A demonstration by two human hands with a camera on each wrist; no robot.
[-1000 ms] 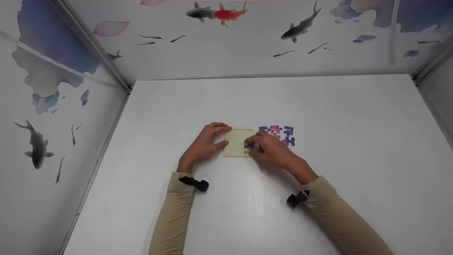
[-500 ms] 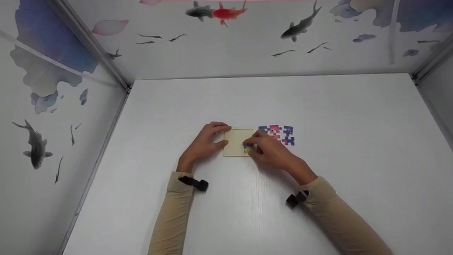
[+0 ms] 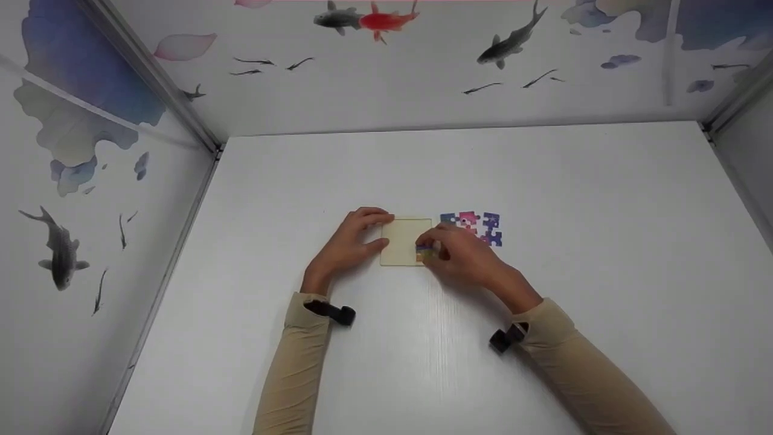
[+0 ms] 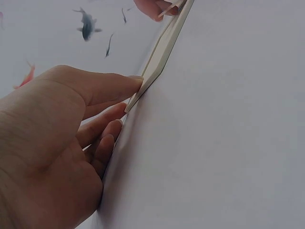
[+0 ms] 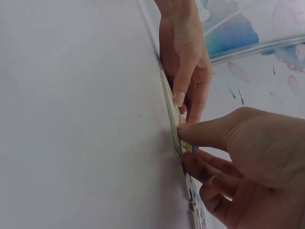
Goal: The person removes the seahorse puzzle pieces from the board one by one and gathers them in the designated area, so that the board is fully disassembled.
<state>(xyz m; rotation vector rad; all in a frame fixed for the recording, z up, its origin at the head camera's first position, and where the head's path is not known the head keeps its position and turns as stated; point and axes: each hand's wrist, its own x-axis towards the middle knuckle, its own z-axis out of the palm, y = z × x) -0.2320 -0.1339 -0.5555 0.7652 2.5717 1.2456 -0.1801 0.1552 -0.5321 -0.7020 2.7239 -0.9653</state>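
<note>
A square, pale wooden puzzle tray (image 3: pixel 400 241) with a thin raised rim lies at the middle of the table. My left hand (image 3: pixel 353 241) holds its left side, the thumb (image 4: pixel 128 84) at the rim and the fingers by the far left corner. At the tray's lower right corner, my right hand (image 3: pixel 462 254) pinches a jigsaw piece (image 3: pixel 423 253) in yellow, orange and blue. In the right wrist view the thumb lies on the piece (image 5: pixel 187 144), close over the tray (image 5: pixel 170 112). The fingers partly hide the piece.
Several loose jigsaw pieces (image 3: pixel 492 221) in pink, purple and blue lie flat just right of the tray, some hidden behind the right hand. White panels painted with fish (image 3: pixel 510 42) stand at the back and left of the white table (image 3: pixel 543 181).
Both hands and the tray keep nearly the same place. The right fingers shift only slightly on the jigsaw piece at the tray's lower right corner.
</note>
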